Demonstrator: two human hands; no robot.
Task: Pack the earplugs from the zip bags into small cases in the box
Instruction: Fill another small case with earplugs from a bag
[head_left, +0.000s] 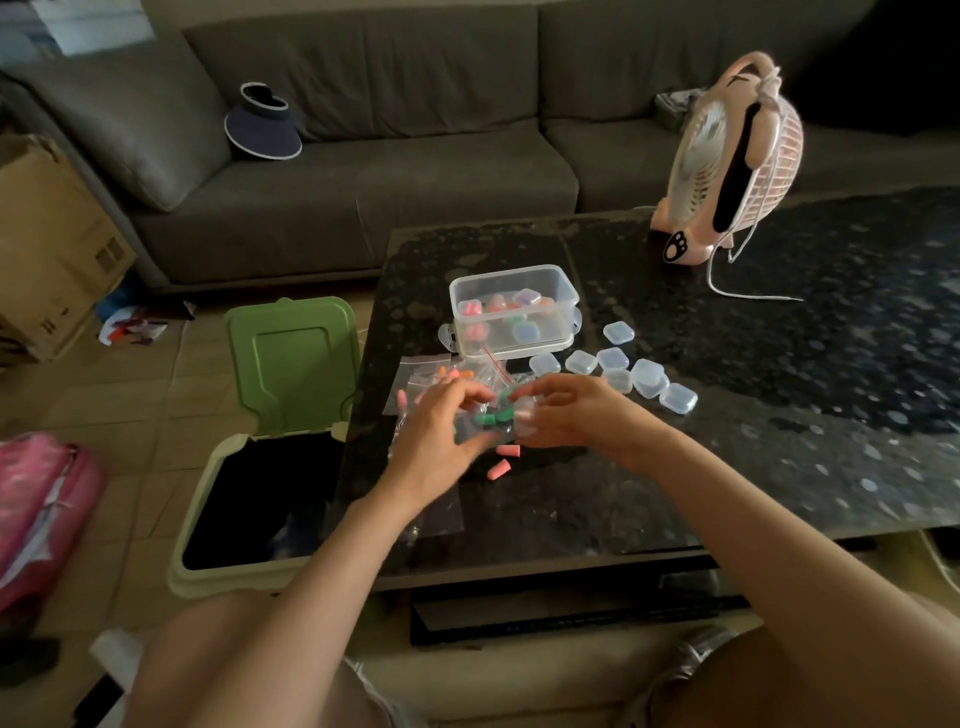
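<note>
1. The open green-lidded bin stands on the floor right against the tabletop's left edge. Any earplug that rolls off that side could well drop into it and be lost.
2. The zip bags lie in a loose pile near the left edge, orange earplugs showing through them. Being slippery film, they may slide when a hand brushes them.
3. The left hand is curled, its fingertips pinching at a bag of green earplugs. Whether it has a firm hold cannot be told, as the hand is blurred.
4. Two pink earplugs lie loose on the tabletop just below the hands; a moving wrist could sweep them off.
5. The right hand is closed around a small clear case, which seems open. Tilting it may spill whatever goes in.
6. The clear box, farther back, already holds filled cases.
7. Empty cases sit scattered to its right, well inside the edge.
</note>
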